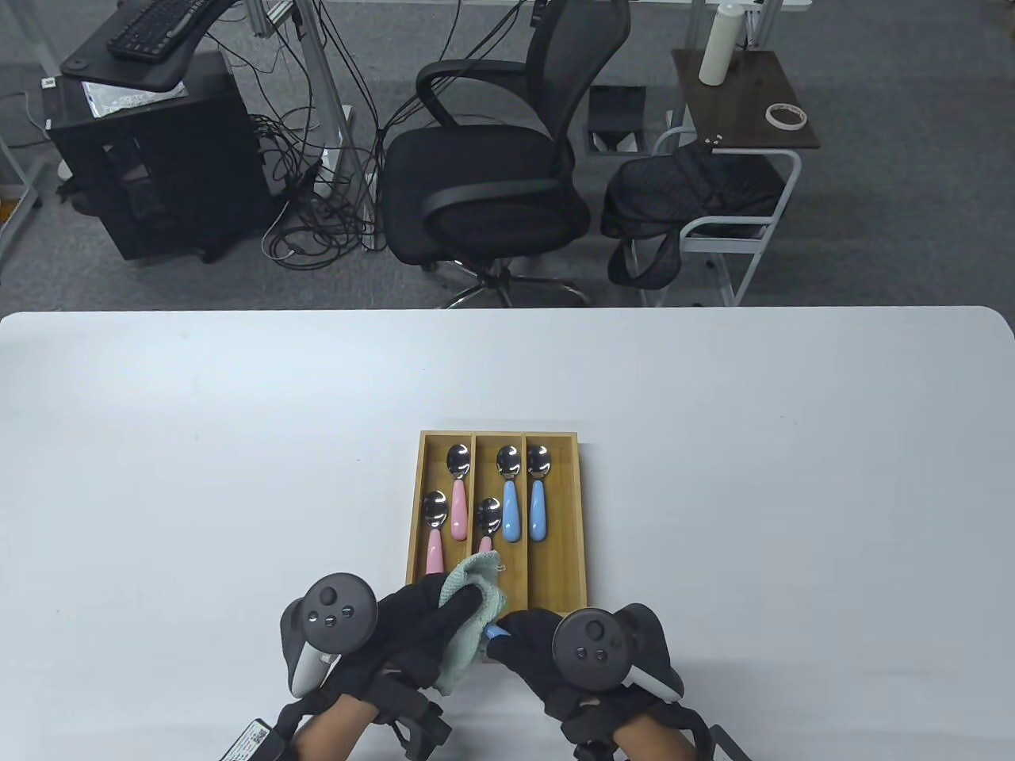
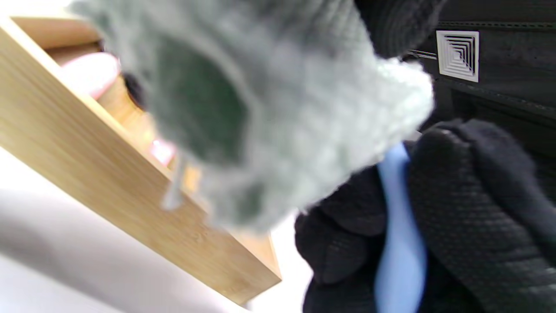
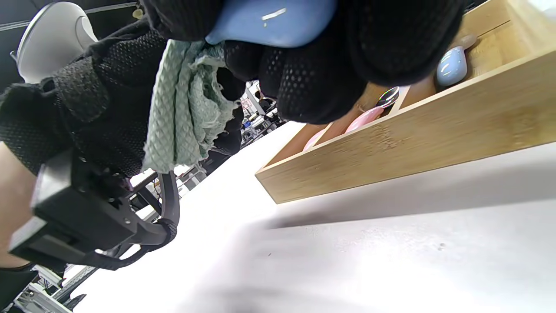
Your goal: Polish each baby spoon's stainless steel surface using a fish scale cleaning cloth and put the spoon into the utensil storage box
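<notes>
- Five steel baby spoons, three pink-handled (image 1: 458,507), two blue-handled (image 1: 511,511), lie in the bamboo three-slot storage box (image 1: 583,515).
- Left hand (image 1: 412,626) clutches the pale green waffle-textured cloth (image 1: 472,610) around a sixth spoon.
- Right hand (image 1: 531,642) grips that spoon's blue handle (image 3: 271,21), just before the box.
- No legible writing.

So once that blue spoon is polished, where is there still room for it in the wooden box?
The storage box has most room in its right compartment: one blue spoon at the far end, bare wood nearer. The middle holds a blue spoon and a pink one; the left holds two pink spoons. The near edge is crowded by the cloth and both hands.
</notes>
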Motion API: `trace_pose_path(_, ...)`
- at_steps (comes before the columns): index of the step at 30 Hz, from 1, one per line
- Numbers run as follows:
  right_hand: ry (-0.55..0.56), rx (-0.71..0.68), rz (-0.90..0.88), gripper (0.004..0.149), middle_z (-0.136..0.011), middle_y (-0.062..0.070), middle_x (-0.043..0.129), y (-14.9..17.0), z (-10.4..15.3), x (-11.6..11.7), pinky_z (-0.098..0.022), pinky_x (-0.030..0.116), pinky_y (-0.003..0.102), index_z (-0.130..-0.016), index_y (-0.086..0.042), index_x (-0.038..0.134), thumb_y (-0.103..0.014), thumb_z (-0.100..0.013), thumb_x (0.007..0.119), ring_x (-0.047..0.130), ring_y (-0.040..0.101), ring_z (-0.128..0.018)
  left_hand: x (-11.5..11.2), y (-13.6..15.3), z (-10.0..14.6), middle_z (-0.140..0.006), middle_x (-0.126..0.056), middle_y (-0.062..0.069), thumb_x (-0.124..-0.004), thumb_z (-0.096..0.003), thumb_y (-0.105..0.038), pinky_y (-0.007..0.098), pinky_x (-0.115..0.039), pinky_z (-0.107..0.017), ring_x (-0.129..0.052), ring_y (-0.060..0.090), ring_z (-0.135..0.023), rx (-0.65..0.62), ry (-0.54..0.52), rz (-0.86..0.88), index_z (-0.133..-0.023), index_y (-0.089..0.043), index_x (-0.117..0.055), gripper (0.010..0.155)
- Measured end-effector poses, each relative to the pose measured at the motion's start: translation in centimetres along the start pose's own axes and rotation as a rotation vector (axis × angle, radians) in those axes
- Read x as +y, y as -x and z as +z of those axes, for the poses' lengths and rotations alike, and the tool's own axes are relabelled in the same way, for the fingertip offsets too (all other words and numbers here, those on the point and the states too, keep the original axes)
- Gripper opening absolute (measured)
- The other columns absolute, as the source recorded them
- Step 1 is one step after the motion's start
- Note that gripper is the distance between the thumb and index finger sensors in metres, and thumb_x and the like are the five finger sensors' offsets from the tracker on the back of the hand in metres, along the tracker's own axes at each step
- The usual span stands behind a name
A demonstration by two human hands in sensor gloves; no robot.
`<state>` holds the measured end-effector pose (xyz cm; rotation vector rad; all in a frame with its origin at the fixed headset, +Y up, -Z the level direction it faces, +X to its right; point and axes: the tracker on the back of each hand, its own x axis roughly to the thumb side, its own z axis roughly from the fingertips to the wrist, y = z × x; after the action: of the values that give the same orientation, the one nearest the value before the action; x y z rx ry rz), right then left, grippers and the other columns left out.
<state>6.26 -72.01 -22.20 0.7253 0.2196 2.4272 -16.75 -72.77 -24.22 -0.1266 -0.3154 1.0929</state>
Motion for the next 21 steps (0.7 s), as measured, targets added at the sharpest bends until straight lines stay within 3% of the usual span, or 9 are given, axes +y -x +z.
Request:
trace_pose_path(6,0.041,0.013,0.031,0.045,-0.079,0.009,0.085,0.1,0.1,-0.3,-0.039,0.089,0.035,-0.092,-0.016,0.072,-0.048,-0.064,0.056,0.099,0.02,-0.051,-0.1,1.0,-0.3,-0.076,-0.097,0.012,-0.066,-0.0612,-0.042,0.043,-0.093,-0.046,-0.109,0.023,-0.057,0.051,0.098,0.224,-0.096,0.0,-0.076,0.055)
trace_pose_path(11,0.039,0.013,0.034,0.045,-0.079,0.008,0.085,0.1,0.2,-0.2,-0.039,0.09,0.035,-0.091,-0.016,0.072,-0.048,-0.064,0.056,0.099,0.02,-0.051,-0.1,1.4,-0.7,-0.086,-0.091,0.015,-0.082,-0.0586,-0.03,0.047,-0.091,-0.051,-0.105,0.028,-0.066,0.081,0.209,0.335,-0.102,-0.002,-0.069,0.053)
trace_pose_path(15,-0.002,-0.013,-0.009,0.045,-0.079,0.009,0.085,-0.4,0.2,0.3,-0.038,0.091,0.034,-0.091,-0.016,0.071,-0.047,-0.064,0.056,0.101,0.02,-0.051,0.2,0.8,-0.4,-0.079,-0.094,0.009,-0.086,-0.0543,-0.038,0.044,-0.092,-0.049,-0.107,0.022,-0.061,0.041,0.139,0.223,-0.097,-0.006,-0.074,0.055)
trace_pose_path(18,-0.051,-0.018,-0.029,0.045,-0.08,0.008,0.085,-0.5,0.0,0.5,-0.041,0.092,0.035,-0.091,-0.016,0.072,-0.048,-0.063,0.058,0.102,0.021,-0.055,0.2,0.2,-0.3,-0.074,-0.095,0.005,-0.082,-0.0542,-0.045,0.042,-0.091,-0.047,-0.107,0.018,-0.056,-0.007,0.092,0.107,-0.094,-0.007,-0.077,0.055)
trace_pose_path(21,-0.193,-0.017,-0.097,0.048,-0.087,0.01,0.081,-0.8,0.0,1.0,-0.049,0.086,0.042,-0.095,-0.015,0.068,-0.049,-0.062,0.065,0.095,0.028,-0.066,0.0,0.1,-0.3,-0.07,-0.096,0.002,-0.074,-0.0573,-0.048,0.041,-0.092,-0.046,-0.107,0.015,-0.053,-0.023,0.067,0.047,-0.091,-0.007,-0.079,0.053)
